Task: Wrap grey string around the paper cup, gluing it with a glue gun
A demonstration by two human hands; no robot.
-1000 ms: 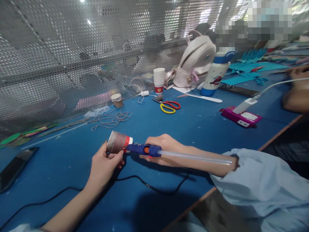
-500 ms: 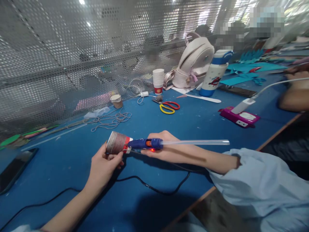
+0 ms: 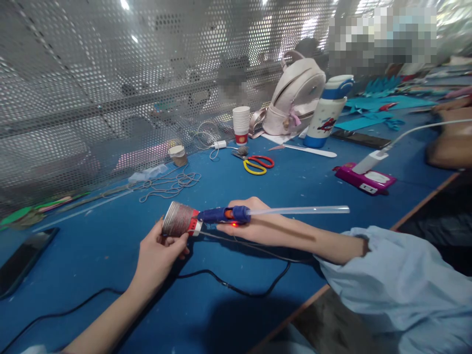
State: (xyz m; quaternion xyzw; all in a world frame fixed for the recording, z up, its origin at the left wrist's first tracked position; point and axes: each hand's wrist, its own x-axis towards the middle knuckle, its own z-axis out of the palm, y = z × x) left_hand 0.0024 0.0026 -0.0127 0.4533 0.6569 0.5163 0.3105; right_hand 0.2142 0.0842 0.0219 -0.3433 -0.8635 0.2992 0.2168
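Observation:
My left hand grips a red and white paper cup that lies tilted on its side, much of its wall wrapped in grey-brown cord. Closed around a blue hot glue gun is my right hand. The gun's nozzle points left and meets the red band of the cup; whether it touches cannot be made out. A clear glue stick juts from the gun's rear, and a small red light glows on its side. A loose strand of cord trails from the cup rightward beneath my right hand.
Behind lie scissors, a stack of paper cups, a water bottle and a backpack. A purple power strip sits right, near another person's arm. A black cable crosses the front; a phone lies left.
The glue gun and my right hand have shifted slightly, the gun's rear tipping up a little. The trailing cord now shows more clearly below the gun. My left hand stays on the cup.

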